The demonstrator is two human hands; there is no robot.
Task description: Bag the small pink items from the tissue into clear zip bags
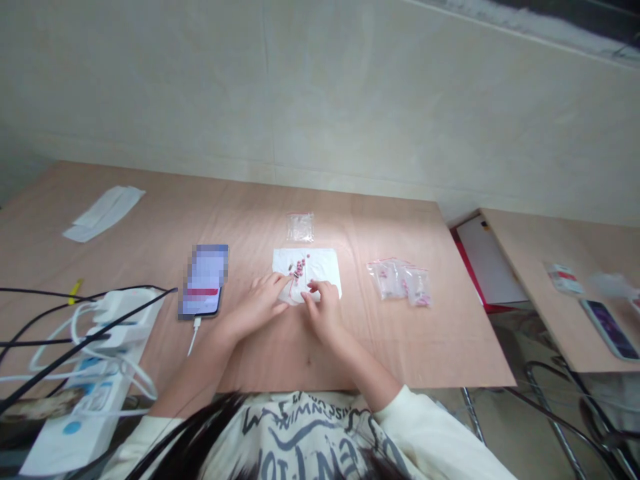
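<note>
Small pink pieces (pixel 298 268) lie bunched on white paper (pixel 320 275) at the middle of our counter (pixel 400 347), with our left hand (pixel 257 305) and right hand (pixel 323 310) close together over them, just apart. Left fingers pinch a clear bag (pixel 287 292); right fingertips (pixel 314 287) meet the paper, though we cannot tell if they grip anything. Filled bags (pixel 399 282) lie to the right, a phone (pixel 204 280) to the left
</note>
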